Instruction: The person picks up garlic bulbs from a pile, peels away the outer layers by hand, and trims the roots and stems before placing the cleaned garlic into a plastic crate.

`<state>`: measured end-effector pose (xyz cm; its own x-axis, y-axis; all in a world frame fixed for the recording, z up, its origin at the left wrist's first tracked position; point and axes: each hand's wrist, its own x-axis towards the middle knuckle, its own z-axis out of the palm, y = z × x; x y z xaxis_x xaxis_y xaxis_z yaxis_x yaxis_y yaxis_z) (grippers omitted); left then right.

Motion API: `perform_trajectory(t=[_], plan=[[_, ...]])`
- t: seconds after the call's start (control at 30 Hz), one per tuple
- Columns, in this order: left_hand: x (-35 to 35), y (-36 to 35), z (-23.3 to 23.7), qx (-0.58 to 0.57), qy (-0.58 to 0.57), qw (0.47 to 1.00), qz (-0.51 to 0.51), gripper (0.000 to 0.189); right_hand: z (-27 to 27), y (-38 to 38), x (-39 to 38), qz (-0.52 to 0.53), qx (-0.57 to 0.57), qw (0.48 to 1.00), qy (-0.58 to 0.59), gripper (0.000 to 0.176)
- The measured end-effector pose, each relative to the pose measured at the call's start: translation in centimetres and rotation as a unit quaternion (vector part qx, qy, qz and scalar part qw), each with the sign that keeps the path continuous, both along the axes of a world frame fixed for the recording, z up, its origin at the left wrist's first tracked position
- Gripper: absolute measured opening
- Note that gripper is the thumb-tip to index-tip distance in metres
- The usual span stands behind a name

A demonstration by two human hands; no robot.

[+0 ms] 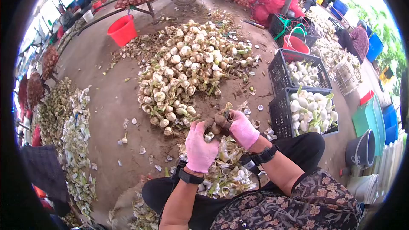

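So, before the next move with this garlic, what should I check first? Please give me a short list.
1. Left hand and right hand both grip the garlic bulb: ok.
2. Bulb fully peeled: cannot tell, the hands hide it.
3. Crate upright, top open, on the right side: ok.
4. Garlic pile straight ahead: ok.
5. Peels cleared away: not ok, heaped under the hands.

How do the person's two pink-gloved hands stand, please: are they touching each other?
Touching. The head view shows the soiled fingertips of the left hand and the right hand meeting above the garlic peelings, no gap between them.
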<state>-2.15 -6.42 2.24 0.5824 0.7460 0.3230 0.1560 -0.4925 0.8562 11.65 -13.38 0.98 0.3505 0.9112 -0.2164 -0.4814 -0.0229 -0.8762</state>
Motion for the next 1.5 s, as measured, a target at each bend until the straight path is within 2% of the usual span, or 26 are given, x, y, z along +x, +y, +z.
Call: perform_trajectory(t=[0.1, 0.2, 0.43, 0.5, 0.53, 0.57, 0.63, 0.77, 0.93, 1.03, 1.1, 1.17, 1.2, 1.23, 1.3, 1.37, 1.43, 1.5], plan=[[-0.2, 0.3, 0.2, 0.004, 0.009, 1.000, 0.011, 0.038, 1.3, -0.1, 0.3, 0.029, -0.006, 1.000, -0.006, 0.025], [-0.2, 0.5, 0.5, -0.040, -0.002, 0.999, 0.017, 0.039, 1.8, 0.3, 0.4, 0.039, -0.017, 0.989, -0.143, 0.024], [0.9, 0.5, 0.7, -0.048, 0.021, 0.999, -0.005, 0.039, 1.9, -0.3, 1.2, 0.014, -0.062, 0.987, -0.150, 0.020], [1.3, 0.2, 1.0, -0.056, 0.018, 0.998, -0.022, 0.038, 1.1, -0.2, 1.5, -0.014, 0.003, 0.997, -0.071, 0.019], [1.5, 0.1, 0.8, -0.056, 0.019, 0.998, -0.026, 0.038, 1.3, -0.3, 1.7, -0.016, -0.004, 0.992, -0.128, 0.019], [1.6, 0.0, 0.6, -0.067, 0.008, 0.997, -0.032, 0.038, 1.7, -0.4, 1.8, -0.019, -0.004, 0.992, -0.128, 0.019], [1.7, -0.1, 0.4, -0.077, -0.002, 0.996, -0.039, 0.039, 2.4, -0.7, 1.8, -0.019, -0.064, 0.972, -0.227, 0.019], [1.8, 0.0, 0.4, -0.090, 0.007, 0.995, -0.035, 0.040, 3.0, -1.4, 2.6, 0.006, -0.052, 0.972, -0.230, 0.020], [1.8, 0.4, -0.3, -0.122, 0.012, 0.992, -0.041, 0.042, 1.8, -1.5, 3.3, 0.026, -0.092, 0.963, -0.251, 0.026], [1.8, 0.5, -0.9, -0.105, -0.011, 0.993, -0.046, 0.038, 2.3, -1.4, 3.1, 0.026, -0.075, 0.961, -0.264, 0.026], [1.8, 0.5, 0.2, -0.053, 0.022, 0.997, -0.054, 0.042, 2.1, -1.0, 2.4, 0.024, -0.083, 0.954, -0.287, 0.026], [2.1, 0.1, 0.4, -0.180, 0.009, 0.982, -0.052, 0.043, 1.6, -0.8, 2.8, -0.026, -0.063, 0.935, -0.347, 0.029], [2.2, 0.0, 0.7, -0.221, -0.019, 0.973, -0.060, 0.043, 0.0, -0.7, 3.1, -0.010, -0.044, 0.971, -0.236, 0.031], [2.3, 0.0, 0.9, -0.264, -0.040, 0.961, -0.066, 0.042, 2.0, -1.0, 2.9, 0.001, -0.084, 0.946, -0.312, 0.030], [2.5, 0.0, 0.8, -0.311, -0.067, 0.945, -0.071, 0.041, 1.9, -0.8, 3.6, 0.015, -0.078, 0.942, -0.327, 0.029], [2.2, 0.4, 0.0, -0.309, -0.067, 0.946, -0.071, 0.045, 1.6, -0.7, 3.6, 0.014, -0.092, 0.959, -0.269, 0.028], [2.4, 0.2, 0.1, -0.318, -0.074, 0.941, -0.084, 0.043, 1.6, -1.0, 3.7, 0.008, -0.067, 0.959, -0.275, 0.027], [2.8, 0.0, 0.0, -0.429, -0.150, 0.883, -0.112, 0.037, 1.7, -1.5, 3.7, -0.001, -0.073, 0.962, -0.264, 0.026]])
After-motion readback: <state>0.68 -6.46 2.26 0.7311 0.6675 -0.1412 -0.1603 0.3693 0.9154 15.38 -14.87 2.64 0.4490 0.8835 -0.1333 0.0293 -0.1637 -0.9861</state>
